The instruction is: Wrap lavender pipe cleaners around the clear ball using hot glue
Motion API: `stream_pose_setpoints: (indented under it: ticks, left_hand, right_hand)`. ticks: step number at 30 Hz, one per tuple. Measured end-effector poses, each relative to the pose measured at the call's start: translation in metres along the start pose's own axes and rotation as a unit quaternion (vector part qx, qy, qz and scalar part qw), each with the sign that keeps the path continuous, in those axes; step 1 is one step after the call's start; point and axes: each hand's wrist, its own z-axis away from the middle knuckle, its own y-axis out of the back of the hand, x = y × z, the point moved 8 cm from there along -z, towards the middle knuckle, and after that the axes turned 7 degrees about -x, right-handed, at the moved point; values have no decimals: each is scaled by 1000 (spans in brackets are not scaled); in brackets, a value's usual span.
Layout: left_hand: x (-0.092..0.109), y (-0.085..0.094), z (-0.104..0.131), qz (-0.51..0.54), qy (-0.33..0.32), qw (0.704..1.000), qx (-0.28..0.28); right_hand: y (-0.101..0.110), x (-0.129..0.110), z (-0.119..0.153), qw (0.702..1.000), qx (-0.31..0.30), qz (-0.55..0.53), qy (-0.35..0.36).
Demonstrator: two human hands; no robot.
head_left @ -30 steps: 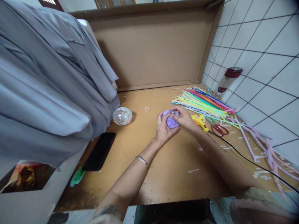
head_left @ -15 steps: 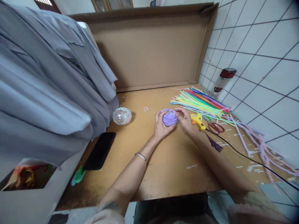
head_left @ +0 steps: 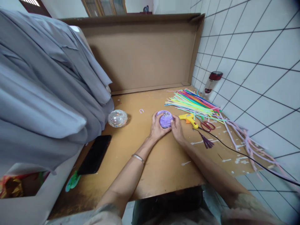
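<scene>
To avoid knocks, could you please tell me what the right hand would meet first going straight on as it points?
Most likely the purple ball, which the right hand seems to touch.

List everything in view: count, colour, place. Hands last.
Wound ball: one, purple, between hands
Pipe cleaners: many, multicoloured, far right
Glue gun: one, yellow, right of hands
Cord: one, black, from glue gun
Scissors: one pair, red-handled, by glue gun
Tassel: one, purple, nearer than scissors
Jar: one, clear, red lid, by wall
Faceted ball: one, clear, left of hands
Curved piece: one, pale pink, right of faceted ball
Phone: one, black, table's left
Small item: one, green, by phone
Shiny item: one, gold, lower left
Cloth: one, grey, left
Cardboard: one, brown, back
Table: one, brown, below
Tiled wall: one, white, right
Bracelet: one, silvery, left forearm
Left hand: one, bare, around wound ball
Right hand: one, bare, touching wound ball
</scene>
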Motion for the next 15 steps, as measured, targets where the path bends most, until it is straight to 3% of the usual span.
stream_pose_setpoints:
  ticks: [7, 15]
  left_hand:
    - [2, 8, 2, -16, -43, 999, 26]
    - [-8, 22, 5, -17, -15, 997, 70]
  right_hand:
    - [-9, -18, 14, 998, 40, 38, -30]
    - [-24, -36, 28, 995, 14, 92, 26]
